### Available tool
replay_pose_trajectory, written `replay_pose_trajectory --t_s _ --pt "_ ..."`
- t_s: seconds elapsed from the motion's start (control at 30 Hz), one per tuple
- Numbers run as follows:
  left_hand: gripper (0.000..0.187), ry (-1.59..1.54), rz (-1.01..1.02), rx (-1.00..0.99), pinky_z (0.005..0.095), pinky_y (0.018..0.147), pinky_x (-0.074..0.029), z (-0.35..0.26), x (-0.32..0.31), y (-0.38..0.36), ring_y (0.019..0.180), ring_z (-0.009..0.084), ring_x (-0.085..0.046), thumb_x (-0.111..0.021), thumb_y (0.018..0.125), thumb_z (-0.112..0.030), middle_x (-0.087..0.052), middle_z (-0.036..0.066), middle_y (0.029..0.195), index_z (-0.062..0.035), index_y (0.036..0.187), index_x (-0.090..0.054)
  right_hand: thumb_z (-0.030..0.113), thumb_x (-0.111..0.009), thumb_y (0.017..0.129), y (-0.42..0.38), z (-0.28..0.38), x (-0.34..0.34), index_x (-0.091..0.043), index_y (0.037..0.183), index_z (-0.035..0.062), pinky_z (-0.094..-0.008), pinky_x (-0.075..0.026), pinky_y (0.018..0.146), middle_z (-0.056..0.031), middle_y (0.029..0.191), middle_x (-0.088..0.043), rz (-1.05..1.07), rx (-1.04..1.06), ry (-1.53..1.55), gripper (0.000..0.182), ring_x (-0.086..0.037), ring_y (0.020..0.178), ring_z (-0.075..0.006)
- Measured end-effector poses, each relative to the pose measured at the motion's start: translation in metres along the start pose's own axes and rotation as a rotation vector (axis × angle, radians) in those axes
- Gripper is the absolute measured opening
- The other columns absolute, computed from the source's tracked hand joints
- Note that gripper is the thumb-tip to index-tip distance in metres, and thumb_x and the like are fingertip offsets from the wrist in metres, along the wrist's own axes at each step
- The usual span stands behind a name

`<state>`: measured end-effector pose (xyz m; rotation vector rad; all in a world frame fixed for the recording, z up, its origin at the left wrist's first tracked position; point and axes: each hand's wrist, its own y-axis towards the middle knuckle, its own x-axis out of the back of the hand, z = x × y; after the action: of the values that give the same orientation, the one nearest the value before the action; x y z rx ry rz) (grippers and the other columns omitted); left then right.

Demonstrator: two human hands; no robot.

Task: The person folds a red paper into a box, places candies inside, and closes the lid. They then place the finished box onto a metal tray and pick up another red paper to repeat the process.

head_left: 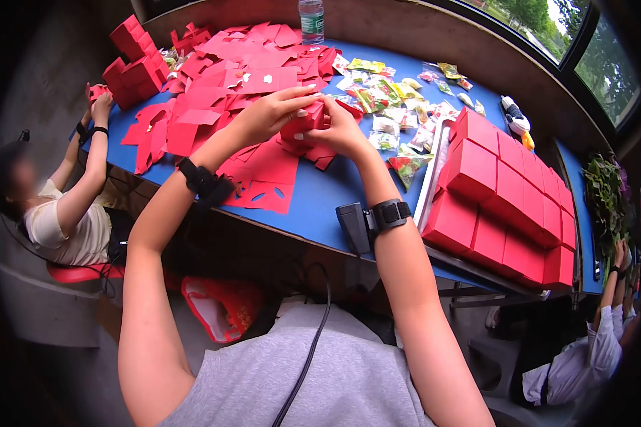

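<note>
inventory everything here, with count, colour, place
tables: two, blue, centre and right
card pieces: many, red, table's left
stacked boxes: several, red, far left
tray: one, white, right
boxes: many, red, on tray
packets: many, multicoloured, beside tray
unclear item: one, multicoloured, behind tray
bottle: one, clear, far edge
plants: bunch, green, right table
bag: one, red, below table
window: one, clear, upper right
co-workers: two or more, pale tops, both sides
straps: two, black, own wrists
held box: one, red, between grips
left grip: one, bare, touching it
right grip: one, bare, holding it
</note>
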<state>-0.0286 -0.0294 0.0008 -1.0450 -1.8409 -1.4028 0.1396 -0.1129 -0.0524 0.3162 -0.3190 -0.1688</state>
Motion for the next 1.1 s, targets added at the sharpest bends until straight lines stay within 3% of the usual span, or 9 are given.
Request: replay_pose_trajectory --t_s 0.1,0.2,0.33,0.53,0.7,0.83,0.93,1.0,1.1 --pt "0.037 0.073 -0.057 -0.045 0.0336 0.08 -0.051 0.002 0.002 0.012 0.097 0.0257 -0.061 -0.052 0.085 -0.007 -0.053 0.009 0.122 -0.0148 0.121 -0.055 0.022 -0.082 0.054 0.0 -0.001 -0.001 -0.045 0.122 0.0006 -0.0332 -0.045 0.088 -0.0166 0.11 -0.057 0.0 -0.005 0.01 0.081 -0.057 0.102 -0.0245" --pt "0.038 -0.204 0.138 0.131 0.0324 0.087 -0.048 -0.004 0.006 0.011 0.106 0.0254 -0.057 -0.05 0.085 0.001 -0.052 0.01 0.125 -0.0092 0.122 -0.054 0.022 -0.082 0.054 0.0 -0.004 0.001 -0.047 0.12 0.0015 -0.0334 -0.046 0.086 -0.0167 0.109 -0.058 0.006 0.0 -0.009 0.078 -0.058 0.101 -0.0246" --pt "0.039 0.001 0.137 -0.015 0.0369 0.095 -0.042 0.008 0.003 -0.002 0.118 0.0277 -0.047 -0.053 0.087 -0.009 -0.046 0.011 0.131 -0.0126 0.126 -0.051 0.024 -0.081 0.054 0.001 -0.008 -0.002 -0.05 0.117 0.0021 -0.0332 -0.046 0.085 -0.0158 0.105 -0.06 0.036 0.056 0.07 0.073 -0.059 0.099 -0.0247" --pt "0.065 0.138 0.315 0.132 0.0437 0.105 -0.03 -0.014 0.009 -0.012 0.127 0.0361 -0.032 -0.065 0.078 -0.02 -0.025 0.016 0.141 -0.0187 0.137 -0.036 0.014 -0.076 0.064 -0.001 -0.003 0.0 -0.053 0.106 0.0031 -0.0297 -0.047 0.08 -0.0107 0.099 -0.062 0.041 0.05 -0.001 0.049 -0.059 0.091 -0.0158" --pt "0.103 0.538 0.135 -0.092 0.0464 0.103 -0.029 -0.038 0.013 0.0 0.12 0.0353 -0.04 -0.08 0.056 -0.027 -0.037 0.017 0.128 -0.0084 0.14 -0.022 0.024 -0.08 0.066 0.005 -0.008 0.0 -0.058 0.099 -0.0003 -0.0252 -0.048 0.069 -0.0069 0.087 -0.064 -0.005 -0.054 0.192 0.046 -0.059 0.08 -0.0117" --pt "0.098 0.555 0.149 0.056 0.0452 0.098 -0.034 -0.037 0.009 0.004 0.11 0.0351 -0.045 -0.076 0.057 -0.022 -0.047 0.017 0.115 -0.0059 0.138 -0.023 0.026 -0.08 0.067 -0.001 0.006 -0.001 -0.058 0.089 0.0032 -0.0218 -0.047 0.061 -0.0029 0.079 -0.062 0.075 -0.043 0.559 0.038 -0.058 0.073 -0.0074" --pt "0.095 0.541 0.042 0.175 0.042 0.088 -0.043 -0.044 0.033 0.021 0.104 0.0374 -0.051 -0.076 0.062 -0.022 -0.05 0.021 0.113 -0.007 0.138 -0.021 0.054 -0.06 0.08 -0.005 0.019 0.007 -0.054 0.104 -0.0002 -0.023 -0.049 0.061 -0.0095 0.085 -0.065 -0.023 -0.258 0.686 0.06 -0.065 0.075 -0.0152" --pt "0.089 0.518 -0.152 0.047 0.0419 0.086 -0.044 -0.067 0.056 0.045 0.103 0.0369 -0.052 -0.075 0.066 -0.02 -0.05 0.022 0.114 -0.0089 0.137 -0.022 0.063 -0.043 0.084 0.002 0.011 0.011 -0.051 0.107 -0.0012 -0.0253 -0.051 0.059 -0.0173 0.089 -0.066 -0.005 -0.289 0.725 0.069 -0.066 0.07 -0.0207" --pt "0.074 0.341 -0.209 -0.181 0.0399 0.085 -0.044 -0.134 0.051 0.093 0.101 0.0339 -0.053 -0.072 0.069 -0.014 -0.049 0.019 0.111 -0.0041 0.132 -0.033 0.061 -0.046 0.084 0.021 -0.018 -0.006 -0.049 0.106 -0.0047 -0.0328 -0.054 0.05 -0.0212 0.076 -0.063 -0.05 -0.23 0.589 0.069 -0.065 0.059 -0.0257"
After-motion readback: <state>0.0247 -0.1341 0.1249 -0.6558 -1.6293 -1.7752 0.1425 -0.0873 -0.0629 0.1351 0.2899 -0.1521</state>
